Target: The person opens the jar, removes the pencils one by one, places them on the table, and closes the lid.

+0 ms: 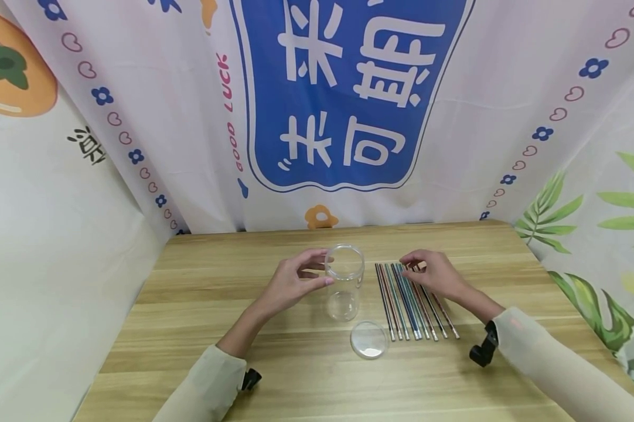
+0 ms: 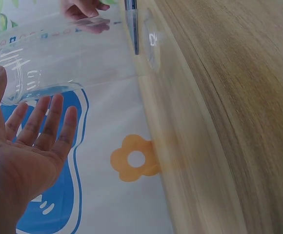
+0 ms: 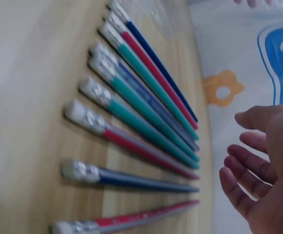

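Note:
A tall clear plastic jar (image 1: 344,293) stands upright on the table, its top uncovered. My left hand (image 1: 296,280) is at the jar's left side near the rim, thumb and fingers spread. In the left wrist view those fingers are fairly straight beside the clear jar (image 2: 78,63); contact is hard to tell. Several pencils (image 1: 405,305) with eraser ends lie in a row right of the jar, coloured blue, red and green. Over their far ends hovers my right hand (image 1: 436,274). The right wrist view shows its fingers (image 3: 251,161) loosely bent, holding nothing.
A round clear lid (image 1: 368,340) lies flat in front of the jar, left of the pencils' eraser ends. The wooden table (image 1: 190,351) meets a printed cloth (image 1: 206,199) at the back. More cloth hangs on both sides.

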`<state>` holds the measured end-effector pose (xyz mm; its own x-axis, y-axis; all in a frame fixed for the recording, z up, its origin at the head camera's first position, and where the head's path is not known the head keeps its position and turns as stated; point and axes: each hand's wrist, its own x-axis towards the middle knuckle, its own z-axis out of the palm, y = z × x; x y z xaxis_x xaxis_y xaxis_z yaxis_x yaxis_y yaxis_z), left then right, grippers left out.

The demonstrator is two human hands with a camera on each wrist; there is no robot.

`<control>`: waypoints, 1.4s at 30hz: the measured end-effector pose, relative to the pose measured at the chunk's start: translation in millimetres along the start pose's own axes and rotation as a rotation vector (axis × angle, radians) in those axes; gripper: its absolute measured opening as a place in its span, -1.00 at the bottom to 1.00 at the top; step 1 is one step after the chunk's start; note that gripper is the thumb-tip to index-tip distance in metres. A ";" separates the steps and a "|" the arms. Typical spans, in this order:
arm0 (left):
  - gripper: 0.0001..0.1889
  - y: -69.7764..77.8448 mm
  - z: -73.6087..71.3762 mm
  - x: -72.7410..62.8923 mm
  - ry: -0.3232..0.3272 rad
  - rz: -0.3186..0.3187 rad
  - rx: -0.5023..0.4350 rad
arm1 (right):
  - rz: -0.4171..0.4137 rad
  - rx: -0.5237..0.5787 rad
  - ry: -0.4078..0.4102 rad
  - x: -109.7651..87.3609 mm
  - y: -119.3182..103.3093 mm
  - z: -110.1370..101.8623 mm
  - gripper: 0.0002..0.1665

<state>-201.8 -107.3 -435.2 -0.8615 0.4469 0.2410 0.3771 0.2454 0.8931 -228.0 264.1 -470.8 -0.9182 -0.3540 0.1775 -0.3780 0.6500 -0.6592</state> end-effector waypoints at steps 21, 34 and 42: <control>-0.39 -0.8 0.2 0.7 -0.002 0.006 0.000 | -0.369 -0.234 -0.200 -30.3 -36.8 41.1 -0.36; -0.41 -2.3 0.7 0.3 0.005 0.003 0.002 | -0.393 -0.281 -0.288 -46.1 -46.2 62.1 -0.05; -0.42 -0.4 -0.3 0.2 0.003 0.003 0.003 | -0.456 -0.332 -0.243 -49.3 -46.3 65.7 -0.03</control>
<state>-202.2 -107.6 -435.3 -0.8614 0.4451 0.2446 0.3804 0.2464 0.8914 -157.5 207.3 -497.0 -0.6169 -0.7637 0.1903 -0.7790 0.5579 -0.2863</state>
